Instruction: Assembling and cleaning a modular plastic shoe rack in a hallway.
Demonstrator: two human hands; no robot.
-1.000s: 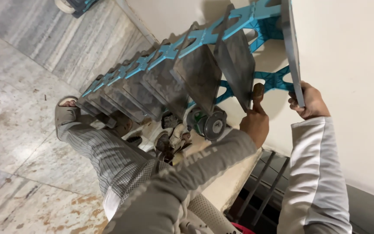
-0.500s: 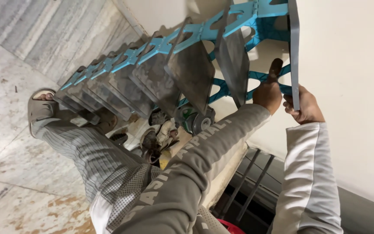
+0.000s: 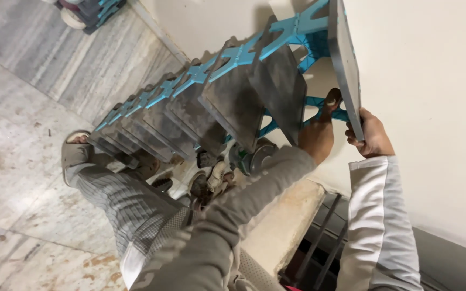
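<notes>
- The rack (image 3: pixel 227 56) is a bright blue plastic frame of open, branching struts, leaning along the pale wall (image 3: pixel 432 97).
- Its slots carry a row of flat, square slabs (image 3: pixel 233 110), dark grey and matt, with mottled, dusty faces and blunt edges.
- The end slab (image 3: pixel 345 64) stands at the near end of the rack, seen edge-on, thick and grey.
- The right hand (image 3: pixel 372 134), in a white and grey sleeve, is curled tight on the end slab's lower corner.
- The left hand (image 3: pixel 319 134) reaches up behind that slab, its fingers closed around a blue strut.
- Small castor wheels (image 3: pixel 254 159) sit under the frame.
- The floor (image 3: pixel 22 161) is polished veined marble with rusty stains.
</notes>
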